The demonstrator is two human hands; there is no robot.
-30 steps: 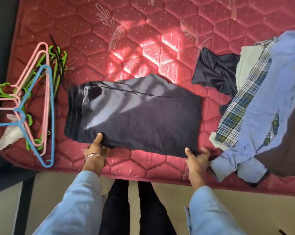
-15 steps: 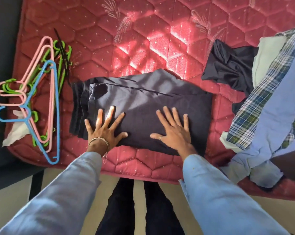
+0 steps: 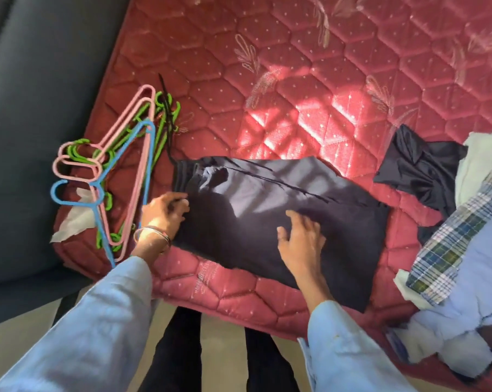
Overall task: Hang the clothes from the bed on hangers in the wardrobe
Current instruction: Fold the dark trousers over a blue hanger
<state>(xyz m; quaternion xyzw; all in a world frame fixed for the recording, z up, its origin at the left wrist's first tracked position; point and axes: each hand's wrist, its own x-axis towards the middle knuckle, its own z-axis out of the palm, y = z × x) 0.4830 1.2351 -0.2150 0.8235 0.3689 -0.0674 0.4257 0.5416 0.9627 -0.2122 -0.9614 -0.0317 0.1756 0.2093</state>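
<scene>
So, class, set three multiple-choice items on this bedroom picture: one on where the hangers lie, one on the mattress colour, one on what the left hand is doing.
1. Where does the pile of hangers lie relative to the folded dark garment?
A. on top of it
B. to its left, at the mattress edge
C. on the heap of clothes at the right

2. What colour is the mattress?
A. red
B. grey
C. white

3. What is the left hand doing?
A. lifting a blue hanger
B. resting in the lap
C. touching the left end of the folded garment with fingers curled

Answers: B, the hangers lie left of the garment; A, the quilted surface is red; C, the fingers curl at the garment's end.
</scene>
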